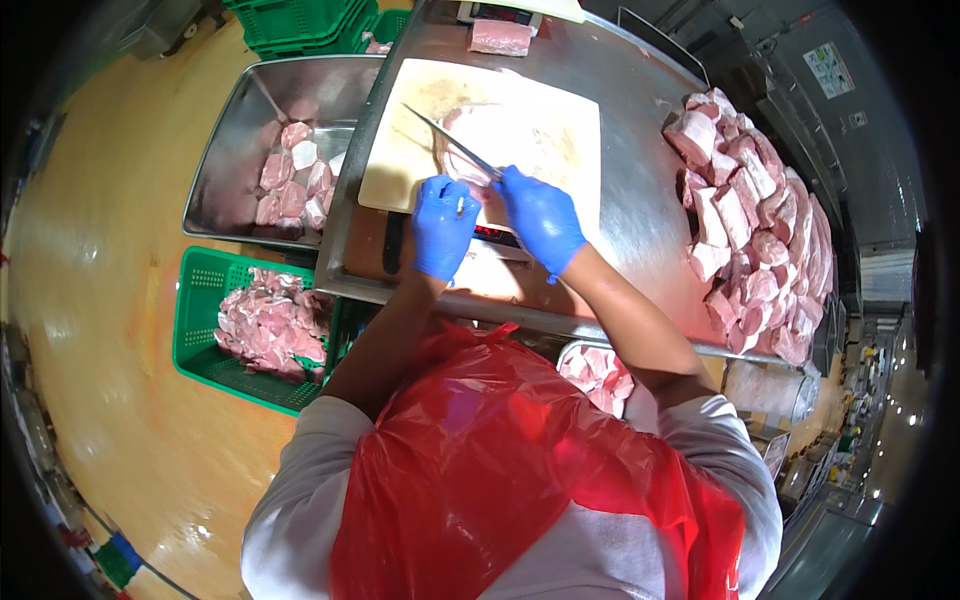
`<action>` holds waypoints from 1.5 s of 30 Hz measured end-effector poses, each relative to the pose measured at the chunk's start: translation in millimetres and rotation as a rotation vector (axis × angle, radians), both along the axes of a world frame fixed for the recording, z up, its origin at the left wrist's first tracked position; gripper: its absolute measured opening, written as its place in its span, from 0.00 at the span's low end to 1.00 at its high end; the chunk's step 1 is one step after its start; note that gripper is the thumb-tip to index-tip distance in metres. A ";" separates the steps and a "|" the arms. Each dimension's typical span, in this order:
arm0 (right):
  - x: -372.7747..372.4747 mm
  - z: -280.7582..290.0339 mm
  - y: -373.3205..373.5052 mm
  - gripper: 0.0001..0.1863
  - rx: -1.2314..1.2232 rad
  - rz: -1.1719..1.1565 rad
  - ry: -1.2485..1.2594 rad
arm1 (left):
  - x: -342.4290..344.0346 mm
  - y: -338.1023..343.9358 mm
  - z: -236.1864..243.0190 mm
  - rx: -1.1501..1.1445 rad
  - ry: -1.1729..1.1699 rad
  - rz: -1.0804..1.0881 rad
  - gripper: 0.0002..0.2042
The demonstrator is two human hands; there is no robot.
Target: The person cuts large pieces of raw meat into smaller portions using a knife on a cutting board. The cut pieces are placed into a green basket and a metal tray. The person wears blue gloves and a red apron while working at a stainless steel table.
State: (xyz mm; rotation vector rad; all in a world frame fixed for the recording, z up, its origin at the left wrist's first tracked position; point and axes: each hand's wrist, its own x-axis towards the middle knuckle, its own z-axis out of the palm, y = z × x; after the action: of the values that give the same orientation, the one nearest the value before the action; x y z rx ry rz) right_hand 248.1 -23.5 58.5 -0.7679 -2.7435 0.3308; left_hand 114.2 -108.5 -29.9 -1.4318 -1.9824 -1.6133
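Note:
My blue-gloved left hand [443,225] is closed at the near edge of the pale cutting board [555,135], beside a slab of pink meat with white fat [465,135]; what its curled fingers hold is hidden. My right hand [540,215], also gloved, grips a knife [445,134], its long blade pointing up-left across the slab. Beneath my hands, a dark device with a red display [488,231] shows at the board's near edge.
Many meat chunks [750,220] pile on the steel table [635,180]'s right. A steel bin [215,160] and green crate [195,310], both with meat, stand left. Green crates [290,25], a meat block [500,38] lie beyond; a meat container [590,380] sits below the table.

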 end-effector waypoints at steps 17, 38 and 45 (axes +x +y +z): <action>177.0 -2.4 31.1 0.08 0.048 -0.146 -0.354 | -84.6 -154.9 -34.7 -0.166 -0.390 0.313 0.07; 2.4 -37.1 65.6 0.12 -0.961 -0.388 1.030 | -90.3 43.1 -25.1 -0.213 -0.448 -0.490 0.15; 48.8 -19.7 81.9 0.16 -0.953 -0.493 0.823 | -64.9 -11.9 8.3 -0.056 -0.293 -0.202 0.19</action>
State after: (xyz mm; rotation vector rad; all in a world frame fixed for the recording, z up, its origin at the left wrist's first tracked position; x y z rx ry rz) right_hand 296.8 58.4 38.8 -1.1246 -1.4739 1.4754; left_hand 49.3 -120.4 -21.6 -1.5346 -2.1069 -1.9685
